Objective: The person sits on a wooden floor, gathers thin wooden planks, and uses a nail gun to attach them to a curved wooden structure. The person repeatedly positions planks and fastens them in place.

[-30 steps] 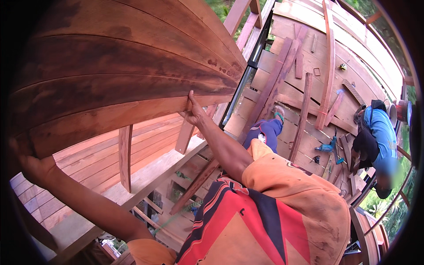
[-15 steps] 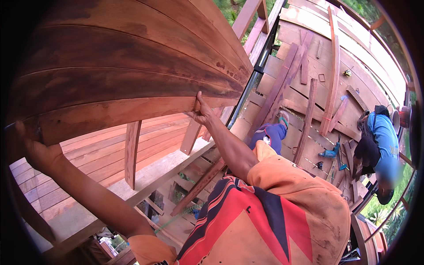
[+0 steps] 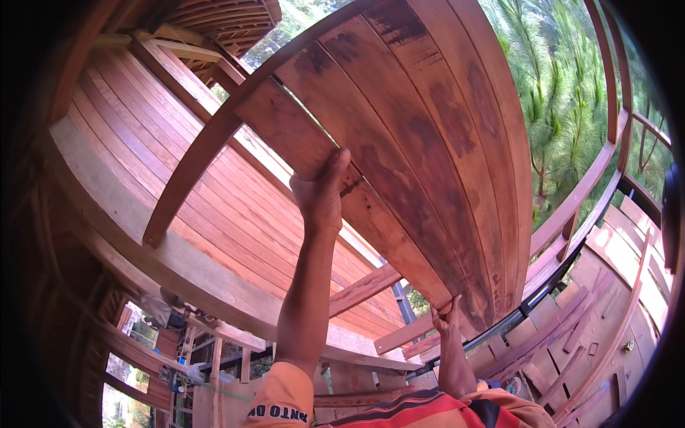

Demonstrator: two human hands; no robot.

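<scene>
Left hand point(image 3: 321, 191), I saw remotely, gripped the long, reddish-brown wooden plank point(image 3: 389, 235) partway along, while the right hand point(image 3: 446, 317) clasped it near its right end.

I'm on a building site, in a timber structure whose frame stands open. The plank wall point(image 3: 428, 128) in front of me tells it: a bare post point(image 3: 182, 178) runs along its left edge, exposed roof timbers point(image 3: 228, 16) show past its upper left, loose boards point(image 3: 564, 335) lie on the decking point(image 3: 524, 335) beyond its lower right, and pines point(image 3: 549, 107) grow outdoors to its right.
</scene>
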